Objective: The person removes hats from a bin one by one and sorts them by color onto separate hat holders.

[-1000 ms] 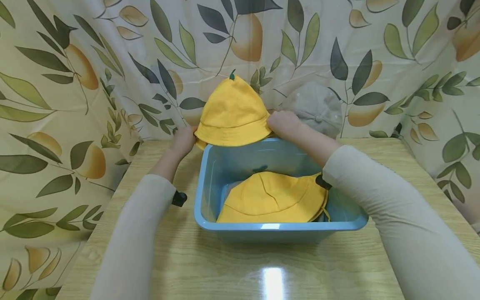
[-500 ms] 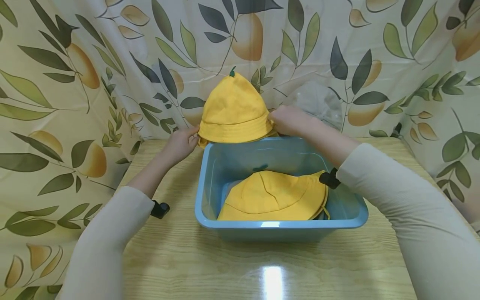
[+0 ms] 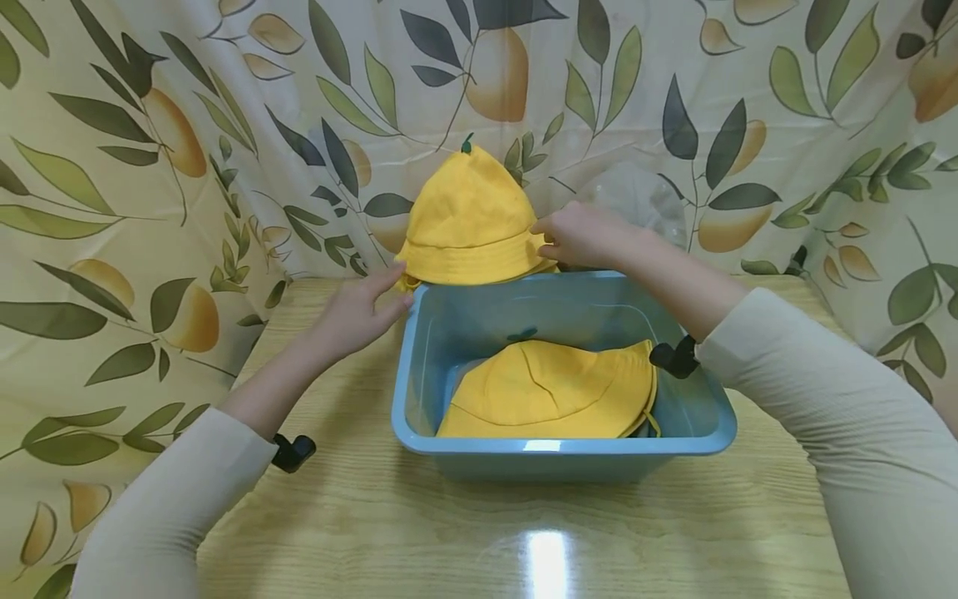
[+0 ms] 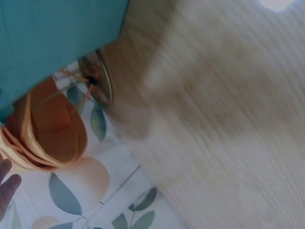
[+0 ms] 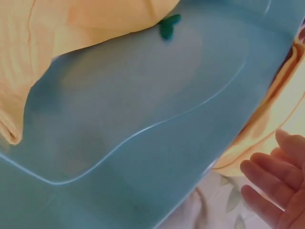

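A yellow bucket hat (image 3: 471,216) with a green stem on its crown stands behind the blue plastic bin (image 3: 561,447). My left hand (image 3: 355,312) is at the left side of its brim, fingers loosely extended. At the right of the brim is my right hand (image 3: 587,235); its fingers (image 5: 269,176) look relaxed and grip nothing in the right wrist view. Layered brims (image 4: 57,129) show beyond the bin in the left wrist view, near my left fingertips (image 4: 8,183). Another yellow hat (image 3: 554,391) lies on its side inside the bin, a green stem tip behind it.
A pale cap (image 3: 632,195) stands at the back right, partly behind my right arm. A cord with a dark bead (image 4: 90,80) hangs beside the hat behind the bin. Leaf-patterned cloth (image 3: 494,75) closes off the back and sides of the wooden table (image 3: 374,516).
My left hand has let go of the hat's brim and drawn back toward the lower left. My right hand has loosened and shifted slightly right. The hat moved only slightly.
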Demonstrator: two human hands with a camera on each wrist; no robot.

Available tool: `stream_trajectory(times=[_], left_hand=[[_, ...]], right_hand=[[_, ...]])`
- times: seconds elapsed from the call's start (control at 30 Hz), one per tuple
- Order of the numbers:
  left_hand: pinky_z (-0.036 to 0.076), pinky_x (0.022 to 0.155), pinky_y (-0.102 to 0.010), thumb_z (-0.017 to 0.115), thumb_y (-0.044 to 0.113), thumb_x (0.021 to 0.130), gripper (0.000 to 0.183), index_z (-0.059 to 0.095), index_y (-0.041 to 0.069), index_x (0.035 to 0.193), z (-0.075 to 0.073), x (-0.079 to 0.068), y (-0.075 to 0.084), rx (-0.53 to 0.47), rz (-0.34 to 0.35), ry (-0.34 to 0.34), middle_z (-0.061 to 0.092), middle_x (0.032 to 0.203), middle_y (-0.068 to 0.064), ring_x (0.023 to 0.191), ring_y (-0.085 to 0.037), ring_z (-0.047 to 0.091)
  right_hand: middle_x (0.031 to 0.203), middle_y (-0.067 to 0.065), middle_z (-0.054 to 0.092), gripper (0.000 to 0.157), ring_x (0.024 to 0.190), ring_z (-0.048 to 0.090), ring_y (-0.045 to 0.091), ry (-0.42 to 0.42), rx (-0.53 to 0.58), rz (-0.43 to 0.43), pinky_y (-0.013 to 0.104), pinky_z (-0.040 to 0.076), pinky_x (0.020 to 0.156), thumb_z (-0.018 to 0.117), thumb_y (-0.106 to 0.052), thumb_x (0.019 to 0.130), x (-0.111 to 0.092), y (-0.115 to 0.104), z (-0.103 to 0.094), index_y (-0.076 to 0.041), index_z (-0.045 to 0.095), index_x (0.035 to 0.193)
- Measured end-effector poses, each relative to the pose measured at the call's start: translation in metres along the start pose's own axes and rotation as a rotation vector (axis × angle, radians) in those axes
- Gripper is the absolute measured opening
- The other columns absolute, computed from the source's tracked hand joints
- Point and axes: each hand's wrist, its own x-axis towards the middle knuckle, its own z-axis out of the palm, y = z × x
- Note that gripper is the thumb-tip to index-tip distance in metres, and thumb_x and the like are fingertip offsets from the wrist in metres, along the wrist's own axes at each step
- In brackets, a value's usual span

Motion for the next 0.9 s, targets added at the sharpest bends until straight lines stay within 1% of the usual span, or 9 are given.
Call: stream_trajectory(times=[0.1, 0.17, 0.3, 0.43, 0.5, 0.6, 0.67, 0.77, 0.9], left_hand=[[0.033, 0.108, -0.047, 0.052, 0.045, 0.095, 0.066, 0.033, 0.01, 0.147, -0.002, -0.013, 0.008, -0.003, 0.037, -0.028, 0.035, 0.15, -0.007, 0.135, -0.029, 0.038], [0.033, 0.108, -0.048, 0.053, 0.045, 0.094, 0.067, 0.032, 0.009, 0.147, -0.002, -0.021, 0.013, 0.01, 0.075, -0.034, 0.034, 0.151, -0.008, 0.136, -0.029, 0.037], [0.031, 0.109, -0.049, 0.056, 0.044, 0.093, 0.071, 0.031, 0.006, 0.148, 0.0, -0.038, 0.022, 0.051, 0.13, -0.034, 0.033, 0.151, -0.011, 0.137, -0.031, 0.035], [0.029, 0.11, -0.05, 0.055, 0.051, 0.091, 0.078, 0.027, 0.005, 0.149, 0.002, -0.054, 0.031, 0.086, 0.169, -0.037, 0.031, 0.152, -0.015, 0.139, -0.032, 0.031], [0.028, 0.111, -0.05, 0.05, 0.058, 0.091, 0.083, 0.027, 0.004, 0.149, 0.003, -0.06, 0.037, 0.095, 0.193, -0.037, 0.029, 0.152, -0.015, 0.14, -0.032, 0.029], [0.025, 0.111, -0.052, 0.037, 0.071, 0.088, 0.093, 0.027, 0.002, 0.148, 0.005, -0.069, 0.045, 0.125, 0.232, -0.041, 0.028, 0.153, -0.016, 0.14, -0.033, 0.028], [0.024, 0.112, -0.052, 0.031, 0.076, 0.085, 0.098, 0.027, 0.002, 0.148, 0.007, -0.073, 0.05, 0.138, 0.251, -0.047, 0.028, 0.153, -0.017, 0.141, -0.032, 0.027], [0.022, 0.112, -0.053, 0.026, 0.079, 0.083, 0.101, 0.025, 0.002, 0.149, 0.011, -0.077, 0.056, 0.173, 0.263, -0.066, 0.027, 0.153, -0.017, 0.142, -0.032, 0.025], [0.018, 0.113, -0.054, 0.021, 0.081, 0.082, 0.104, 0.019, 0.003, 0.15, 0.016, -0.079, 0.059, 0.199, 0.251, -0.109, 0.02, 0.156, -0.016, 0.144, -0.03, 0.018]], right_hand=[[0.1, 0.016, 0.07, 0.033, 0.083, 0.067, 0.029, 0.009, 0.01, -0.027, 0.043, 0.053, 0.073, 0.059, -0.02, 0.093, -0.003, -0.005, -0.005, -0.002, 0.062, 0.121], [0.109, 0.017, 0.069, 0.038, 0.092, 0.067, 0.03, 0.001, 0.001, -0.026, 0.045, 0.054, 0.076, 0.06, -0.022, 0.093, -0.005, -0.01, -0.008, -0.003, 0.059, 0.126], [0.108, 0.012, 0.07, 0.039, 0.092, 0.067, 0.027, 0.004, -0.029, -0.039, 0.042, 0.054, 0.069, 0.061, -0.027, 0.093, -0.01, -0.021, -0.013, -0.008, 0.06, 0.127], [0.107, 0.01, 0.071, 0.04, 0.092, 0.068, 0.024, 0.031, -0.002, -0.084, 0.04, 0.054, 0.068, 0.064, -0.029, 0.091, -0.013, -0.032, -0.014, -0.011, 0.061, 0.126], [0.106, 0.009, 0.071, 0.041, 0.091, 0.068, 0.023, 0.047, 0.017, -0.119, 0.041, 0.055, 0.069, 0.065, -0.03, 0.089, -0.014, -0.038, -0.014, -0.011, 0.061, 0.126], [0.104, 0.007, 0.072, 0.042, 0.091, 0.069, 0.022, 0.065, 0.047, -0.176, 0.04, 0.055, 0.07, 0.067, -0.03, 0.088, -0.015, -0.045, -0.013, -0.012, 0.062, 0.125], [0.103, 0.006, 0.072, 0.041, 0.091, 0.068, 0.021, 0.064, 0.066, -0.208, 0.04, 0.055, 0.071, 0.068, -0.03, 0.088, -0.014, -0.05, -0.012, -0.013, 0.063, 0.125], [0.102, 0.005, 0.072, 0.04, 0.091, 0.068, 0.02, 0.067, 0.099, -0.262, 0.038, 0.055, 0.071, 0.068, -0.03, 0.087, -0.013, -0.057, -0.01, -0.013, 0.064, 0.123], [0.102, 0.004, 0.072, 0.039, 0.09, 0.069, 0.018, 0.059, 0.139, -0.328, 0.037, 0.055, 0.073, 0.069, -0.03, 0.086, -0.009, -0.065, -0.003, -0.013, 0.066, 0.122]])
